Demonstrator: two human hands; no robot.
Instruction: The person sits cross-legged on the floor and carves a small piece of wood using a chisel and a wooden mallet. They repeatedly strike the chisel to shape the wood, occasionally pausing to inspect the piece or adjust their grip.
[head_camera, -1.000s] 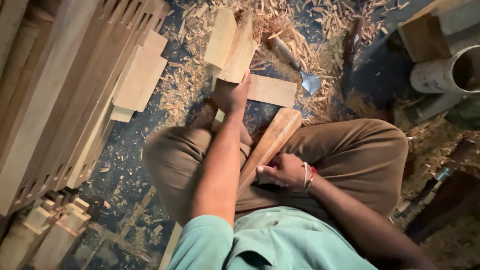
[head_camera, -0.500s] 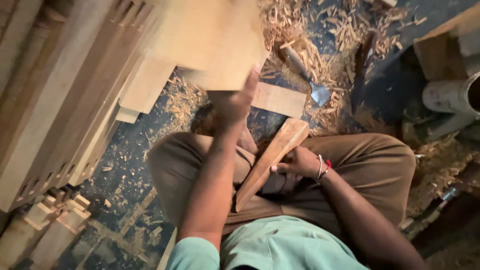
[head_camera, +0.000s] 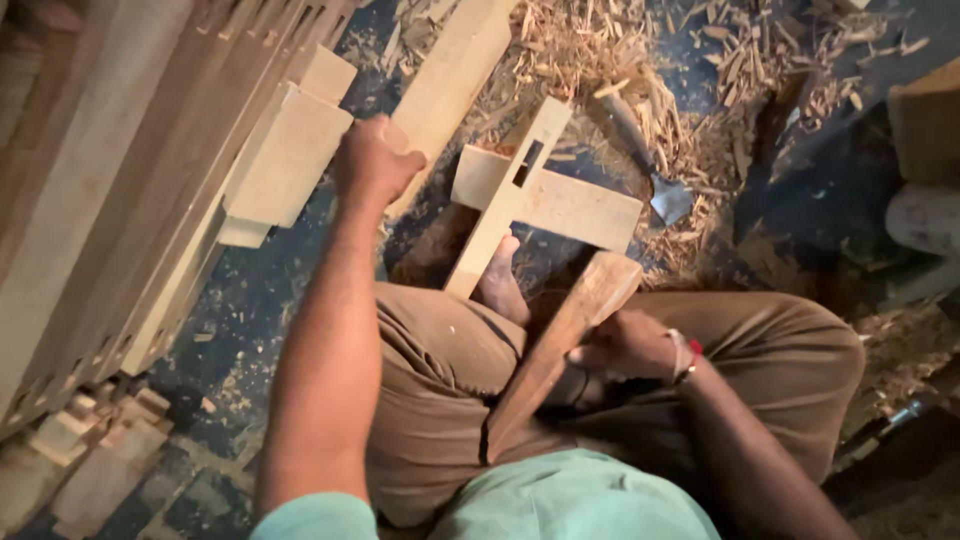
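Wood is everywhere we look: our left hand (head_camera: 372, 160) reaches forward with the arm stretched almost straight from the shoulder, fingers curled over the near end of a long pale plank (head_camera: 450, 85) that runs away from us toward the top of the view. The grip looks closed around that end, though the fingertips are hidden beneath the board. Just left of this hand lies a short squared block (head_camera: 285, 155), resting against a stack of long slotted boards (head_camera: 110, 170) that fills the left side. Our right hand (head_camera: 625, 345) sits low against the lap, elbow bent and forearm angled in from the lower right, clenched around a wooden mallet (head_camera: 560, 345) whose head points up toward the floor work. We sit with knees folded in brown trousers (head_camera: 440, 400), and a bare foot (head_camera: 497, 285) presses on the lower end of a mortised crosspiece (head_camera: 535, 195), two pale pieces joined in a cross lying on the floor between the hands. A chisel (head_camera: 650, 165) rests in the shavings (head_camera: 640, 60) just beyond the crosspiece, touched by neither hand.
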